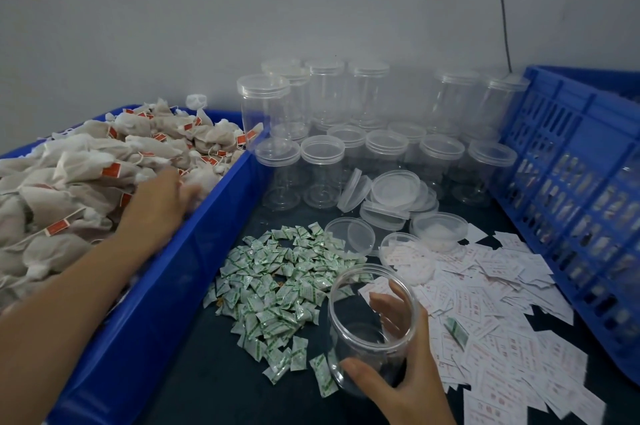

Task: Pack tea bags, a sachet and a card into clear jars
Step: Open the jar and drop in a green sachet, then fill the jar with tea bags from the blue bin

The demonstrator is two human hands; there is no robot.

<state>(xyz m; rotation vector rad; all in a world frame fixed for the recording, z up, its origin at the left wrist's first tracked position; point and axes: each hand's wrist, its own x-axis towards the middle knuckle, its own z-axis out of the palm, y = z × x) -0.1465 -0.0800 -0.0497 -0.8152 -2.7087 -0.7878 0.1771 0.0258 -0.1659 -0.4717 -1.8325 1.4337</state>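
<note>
My right hand (398, 369) grips an open, empty clear jar (360, 313), tilted above the dark table, with the thumb at its base and the fingers seen through its wall. My left hand (162, 199) reaches into the blue bin (166, 286) on the left, its fingers down among the pile of white tea bags (86, 175) with red tags; what they hold is hidden. Green-and-white sachets (277, 282) lie heaped in the middle. White cards (485, 303) with pink print are scattered at the right.
Several lidded clear jars (325, 165) stand at the back against the grey wall. Loose lids (394, 196) lie stacked before them. A blue slotted crate (581, 203) stands along the right side, with filled jars showing through its wall.
</note>
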